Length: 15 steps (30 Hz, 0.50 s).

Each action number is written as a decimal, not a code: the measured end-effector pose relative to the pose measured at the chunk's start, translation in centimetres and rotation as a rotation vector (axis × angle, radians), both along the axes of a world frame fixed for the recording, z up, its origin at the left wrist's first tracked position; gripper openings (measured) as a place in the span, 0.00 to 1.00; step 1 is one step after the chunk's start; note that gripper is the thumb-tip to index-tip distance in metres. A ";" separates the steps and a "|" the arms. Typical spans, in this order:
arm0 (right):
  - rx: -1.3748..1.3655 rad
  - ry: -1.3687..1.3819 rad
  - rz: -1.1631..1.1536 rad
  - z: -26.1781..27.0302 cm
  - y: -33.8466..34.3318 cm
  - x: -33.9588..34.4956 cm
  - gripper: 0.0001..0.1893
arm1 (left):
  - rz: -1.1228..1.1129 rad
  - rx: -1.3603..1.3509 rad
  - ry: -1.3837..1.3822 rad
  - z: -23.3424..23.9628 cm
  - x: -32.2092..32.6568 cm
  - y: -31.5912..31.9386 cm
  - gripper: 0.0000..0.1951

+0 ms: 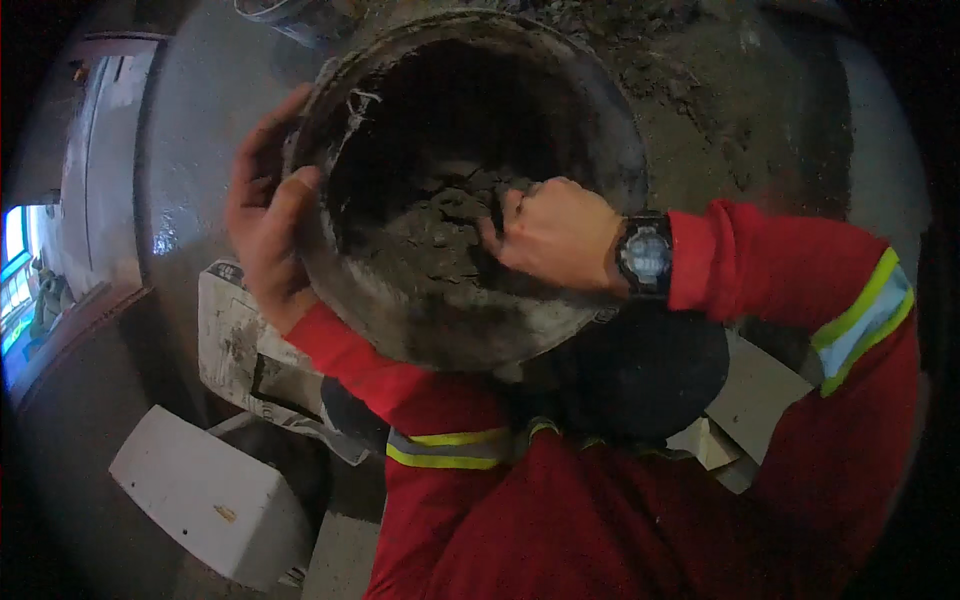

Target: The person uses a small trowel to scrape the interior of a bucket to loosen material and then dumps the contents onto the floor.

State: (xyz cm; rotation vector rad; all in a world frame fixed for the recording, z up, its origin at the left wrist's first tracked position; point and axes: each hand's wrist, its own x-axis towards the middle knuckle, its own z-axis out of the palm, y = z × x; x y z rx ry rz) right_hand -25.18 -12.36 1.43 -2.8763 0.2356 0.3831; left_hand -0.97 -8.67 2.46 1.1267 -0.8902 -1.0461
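A large round bucket [480, 337] with a dirty inner wall is tilted so that its mouth faces me. Grey, mortar-like material [442, 232] lies in its lower part; the far inside is dark. At the bucket's left rim is my left hand [274, 210], its thumb at the edge and its fingers around the outer side. My right hand [555, 232], with a watch at the wrist, reaches into the mouth. Its fingers are curled at the grey material, and whether they hold a tool or some of the material cannot be told.
A stained paper bag [229, 322] lies left of my knees, with a white box-like object [202, 495] below it. Cardboard [757, 390] is at my right. Loose rubble [667, 75] lies beyond the bucket, and another bucket [292, 19] stands at the top. A doorway [112, 165] is at far left.
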 end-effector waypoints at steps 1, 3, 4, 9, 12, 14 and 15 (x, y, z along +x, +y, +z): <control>0.018 0.024 -0.027 0.3 0.2 -0.3 0.24 | -0.018 -0.020 0.001 0.3 -0.2 0.0 0.26; 0.016 0.041 -0.058 0.4 1.3 -1.1 0.24 | -0.040 -0.061 -0.006 0.7 -0.4 0.1 0.26; -0.006 0.006 -0.130 0.1 2.1 -1.6 0.25 | -0.058 -0.069 -0.038 0.8 -0.4 0.0 0.25; -0.022 -0.028 -0.259 0.6 4.8 -2.6 0.27 | -0.114 -0.066 -0.130 1.0 0.1 -0.6 0.23; -0.040 -0.034 -0.267 1.4 6.2 -2.6 0.26 | -0.159 -0.090 -0.174 0.8 0.7 -0.7 0.23; -0.017 -0.092 -0.308 1.1 7.0 -2.6 0.27 | -0.169 -0.076 -0.174 0.8 0.8 -0.6 0.23; -0.015 -0.094 -0.313 0.9 7.3 -2.7 0.27 | -0.174 -0.074 -0.176 0.8 0.5 -0.7 0.23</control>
